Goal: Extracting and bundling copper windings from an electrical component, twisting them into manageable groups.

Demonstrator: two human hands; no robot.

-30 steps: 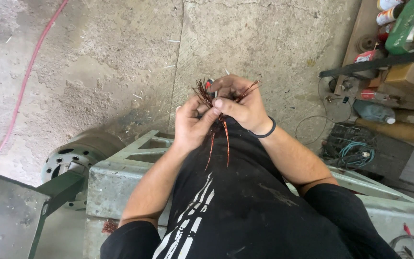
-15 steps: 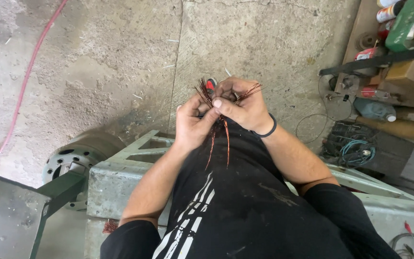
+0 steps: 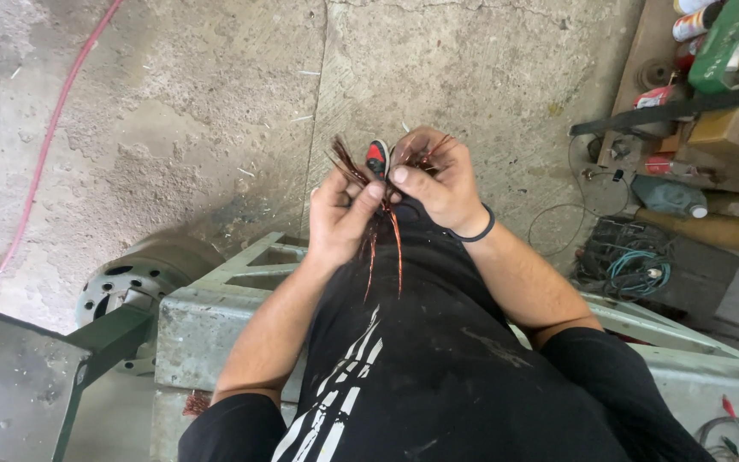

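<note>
My left hand (image 3: 341,214) and my right hand (image 3: 438,184) are held together in front of my chest, over a concrete floor. Both pinch a bundle of thin copper wires (image 3: 384,239), whose strands fan out above the fingers and hang down in two reddish tails below. A small tool with a red and black handle (image 3: 376,158) sticks up between the two hands; which hand holds it I cannot tell. My right wrist wears a dark band (image 3: 475,231).
A grey-green metal frame (image 3: 215,308) lies below my arms, with a round metal motor housing (image 3: 143,274) at its left. A red hose (image 3: 53,137) crosses the floor at left. Shelves with cans, bottles and coiled cable (image 3: 639,265) crowd the right.
The red-handled tool has come up into view between my hands. The hands have otherwise stayed in place, working the wire bundle.
</note>
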